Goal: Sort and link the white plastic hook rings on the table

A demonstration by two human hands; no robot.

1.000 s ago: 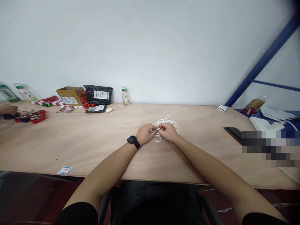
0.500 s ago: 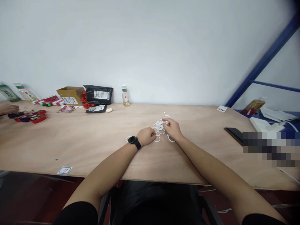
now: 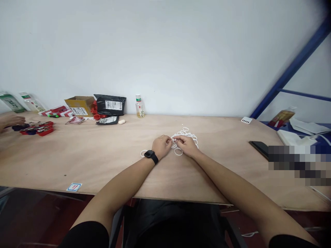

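Several white rings (image 3: 192, 136) lie in a loose pile on the wooden table, partly behind my right hand. My left hand (image 3: 162, 146), with a black watch on its wrist, has thumb and fingers pinched together at the pile's left side. Facing it, my right hand (image 3: 186, 145) pinches at a white ring, its fingertips almost meeting the left ones. Whether the left fingers also grip a ring is too small to tell. One loose ring (image 3: 178, 152) lies in front of the hands, and another (image 3: 143, 153) sits partly behind the watch.
On the table (image 3: 116, 175) stand a bottle (image 3: 140, 106), an open carton (image 3: 80, 106) and black packages (image 3: 110, 105). At the far left another person's hand (image 3: 12, 120) is near red items (image 3: 43, 129). A phone (image 3: 260, 148) lies at the right.
Both hands have come together at the pile, the left moving up. The pile has spread to the right, and ring positions near the hands have changed. The view has shifted slightly.
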